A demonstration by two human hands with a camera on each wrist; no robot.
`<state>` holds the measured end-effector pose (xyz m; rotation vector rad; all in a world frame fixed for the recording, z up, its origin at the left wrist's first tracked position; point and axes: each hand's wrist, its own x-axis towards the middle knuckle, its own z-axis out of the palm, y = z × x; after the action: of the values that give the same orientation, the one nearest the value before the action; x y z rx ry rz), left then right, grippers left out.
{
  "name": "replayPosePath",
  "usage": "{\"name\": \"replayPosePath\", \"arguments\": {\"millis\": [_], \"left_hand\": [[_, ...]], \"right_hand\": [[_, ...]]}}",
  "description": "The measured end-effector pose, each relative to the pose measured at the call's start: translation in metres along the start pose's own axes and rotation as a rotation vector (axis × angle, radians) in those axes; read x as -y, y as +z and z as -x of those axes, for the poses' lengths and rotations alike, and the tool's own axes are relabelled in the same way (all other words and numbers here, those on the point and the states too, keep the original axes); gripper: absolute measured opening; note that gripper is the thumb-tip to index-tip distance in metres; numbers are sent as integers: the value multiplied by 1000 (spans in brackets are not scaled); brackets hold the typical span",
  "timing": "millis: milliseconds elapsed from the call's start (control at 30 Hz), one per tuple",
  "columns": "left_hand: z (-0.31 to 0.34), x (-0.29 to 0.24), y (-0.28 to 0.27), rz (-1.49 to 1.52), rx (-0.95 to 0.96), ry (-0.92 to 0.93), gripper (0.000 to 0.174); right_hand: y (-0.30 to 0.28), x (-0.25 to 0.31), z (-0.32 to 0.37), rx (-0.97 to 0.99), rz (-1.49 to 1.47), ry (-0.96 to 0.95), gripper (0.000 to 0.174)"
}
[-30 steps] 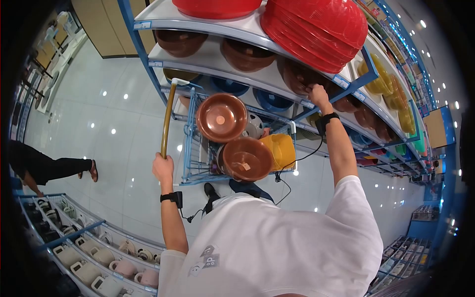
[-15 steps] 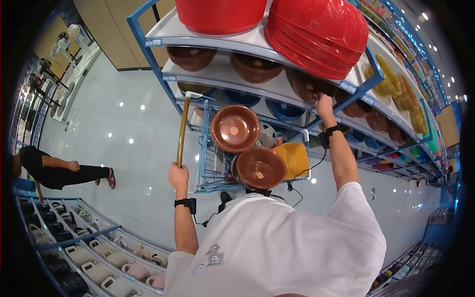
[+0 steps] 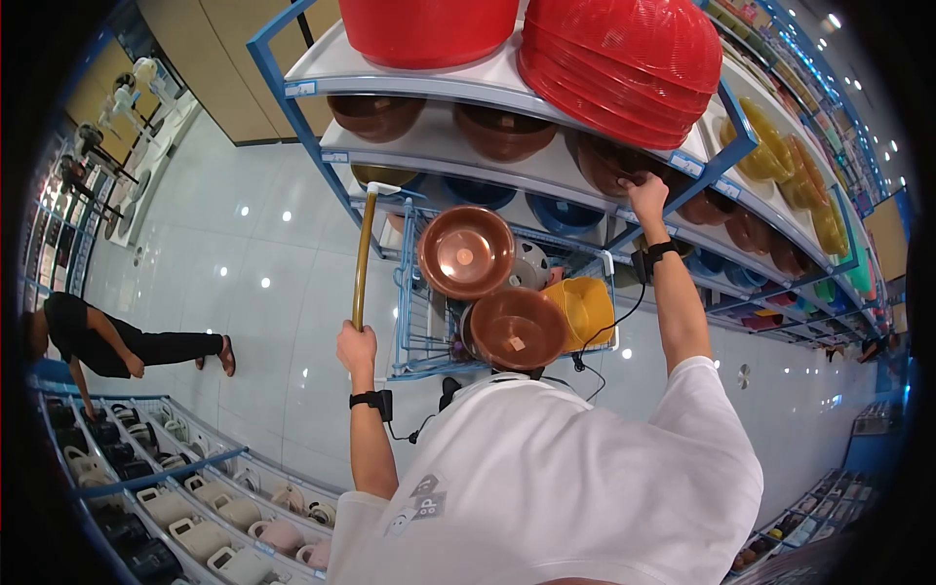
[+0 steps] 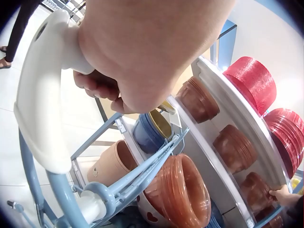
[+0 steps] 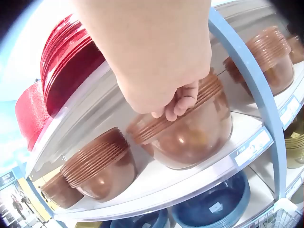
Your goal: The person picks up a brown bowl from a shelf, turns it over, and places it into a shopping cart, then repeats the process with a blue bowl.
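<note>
Brown basins above a "2" label touch the right hand.

Top shelf, far side: big red tub on the L, nested stack of ribbed red baskets to its R. Down on a lower level, blue basins, one w/ a white sticker. White price tag on a shelf edge. Off R, translucent yellow bowls in a row. Far L, standing fans on a white platform, tan panels just R of them. L side, bystander in black w/ sandals, one arm down at the near-L rack w/ white, pink & dark mugs. Glossy pale tile floor btwn, reflecting lights.
</note>
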<state>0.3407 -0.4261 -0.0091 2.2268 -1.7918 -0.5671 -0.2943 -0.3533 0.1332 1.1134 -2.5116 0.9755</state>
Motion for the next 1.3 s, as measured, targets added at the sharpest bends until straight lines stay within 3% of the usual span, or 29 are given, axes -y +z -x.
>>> {"name": "replayPosePath", "arguments": {"millis": [100,333,567,667,833,967,1033,1100,1133,1200,1300], "left_hand": [[3,-3,-4,3,4,6,26],[3,-1,-1,-9,-6,15,26],[2,1,0,-11,-8,25,25],[4,-1,-3,-12,-7,32,25],[3,-4,-4,-1,13,28,25],[1,-1,-1,-7,-3,47,24],[-2,3,3,-7,2,69,24],[-2,4,3,11,-4,82,23],[-2,3,2,11,2,81,23],[-1,4,1,21,0,91,24],[-3,5,3,26,12,71,25]], "right_hand": [[-10,1,-5,-63,-48,157,35],[-31,6,-5,-232,-206,122,31],[-56,17,46,-284,-331,31,21],[-76,31,90,-333,-299,-157,20],[-105,68,188,-169,-387,-118,22],[-92,66,267,6,-405,-40,21],[-70,51,311,139,-450,94,22],[-73,59,332,465,-433,136,31],[-73,62,340,467,-428,139,31],[-72,68,356,811,-366,97,39],[-68,75,363,793,-372,66,44]]}}
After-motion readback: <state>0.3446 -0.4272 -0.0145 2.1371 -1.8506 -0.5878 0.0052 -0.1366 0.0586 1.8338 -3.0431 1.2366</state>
